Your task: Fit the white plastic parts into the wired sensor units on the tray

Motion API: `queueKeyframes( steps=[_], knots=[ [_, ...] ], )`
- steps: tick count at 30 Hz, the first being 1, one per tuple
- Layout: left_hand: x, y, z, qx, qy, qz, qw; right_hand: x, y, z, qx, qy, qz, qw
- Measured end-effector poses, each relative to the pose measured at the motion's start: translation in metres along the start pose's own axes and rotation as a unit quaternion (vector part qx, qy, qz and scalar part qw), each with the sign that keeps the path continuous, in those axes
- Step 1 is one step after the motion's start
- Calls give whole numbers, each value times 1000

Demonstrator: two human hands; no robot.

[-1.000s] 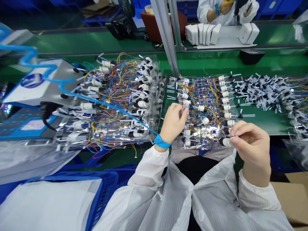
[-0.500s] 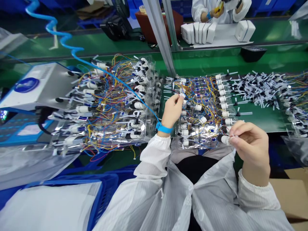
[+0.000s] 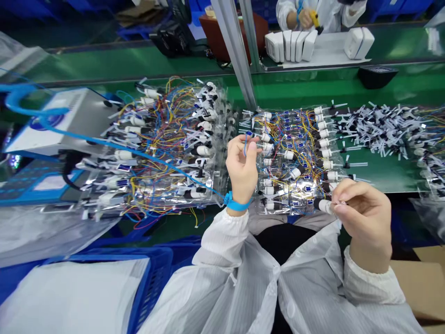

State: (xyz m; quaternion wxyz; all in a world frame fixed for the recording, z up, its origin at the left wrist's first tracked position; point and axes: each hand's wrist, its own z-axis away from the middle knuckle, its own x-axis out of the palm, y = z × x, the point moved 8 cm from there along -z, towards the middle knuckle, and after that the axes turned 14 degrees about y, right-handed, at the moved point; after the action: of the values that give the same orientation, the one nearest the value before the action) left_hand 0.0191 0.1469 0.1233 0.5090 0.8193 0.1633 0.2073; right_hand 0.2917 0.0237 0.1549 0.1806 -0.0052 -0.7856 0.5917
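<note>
My left hand [image 3: 242, 169] is closed, with a thin blue wire looped over its fingers and a small blue board [image 3: 249, 133] at their tips. It is above the left edge of a clear plastic tray [image 3: 257, 204] filled with rows of wired parts. My right hand [image 3: 363, 220] pinches a tiny pale piece at the tray's near right corner; I cannot make out what it is. Its fingertips are right at the end of a white cylinder with a black end [image 3: 324, 205]. Several similar white cylinders [image 3: 325, 153] line the tray's right side, with coloured wires and small blue boards between.
Stacked trays of wired parts [image 3: 163, 162] stand left, beside a grey-and-blue machine [image 3: 74, 125]. A heap of black-and-white pieces [image 3: 380, 127] lies right. A metal post [image 3: 236, 55] rises behind. A blue cord runs from my left wristband [image 3: 238, 204]. Across the bench, a person holds a yellow tool [image 3: 315, 21].
My left hand has drawn back to the left and turned, and the blue board and wire now show at its fingers. My right hand keeps its pinch in nearly the same place.
</note>
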Motion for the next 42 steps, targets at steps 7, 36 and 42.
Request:
queueKeyframes(
  steps=[7,36,42],
  knots=[
    [-8,59,40,51,-73,142,986,19,19,2,42,-11,-29,999],
    [-7,54,78,-86,-187,93,974,48,37,17,37,93,56,993],
    [-8,56,77,-66,-201,71,975,49,29,17,11,99,81,992]
  ],
)
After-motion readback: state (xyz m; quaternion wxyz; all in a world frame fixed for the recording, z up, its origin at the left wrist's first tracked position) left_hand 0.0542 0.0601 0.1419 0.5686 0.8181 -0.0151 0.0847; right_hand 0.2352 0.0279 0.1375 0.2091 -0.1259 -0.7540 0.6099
